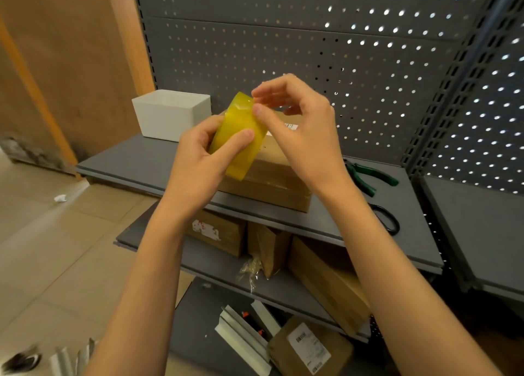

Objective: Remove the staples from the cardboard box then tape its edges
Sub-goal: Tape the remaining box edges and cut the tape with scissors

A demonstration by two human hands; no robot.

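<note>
A yellowish roll of clear tape [238, 140] is held up in front of me, above the brown cardboard box [272, 183] that lies flat on the top grey shelf [141, 160]. My left hand [201, 160] grips the roll from the left, thumb across its face. My right hand [297, 126] is at the roll's upper edge, thumb and forefinger pinched on the tape end there. The hands and the roll hide part of the box's top.
A white open bin [170, 115] stands at the shelf's back left. Green-handled pliers [371, 176] and black-handled scissors [387, 220] lie to the right of the box. Lower shelves hold more cardboard boxes [326, 285] and white strips [243, 339]. Pegboard [312, 35] closes the back.
</note>
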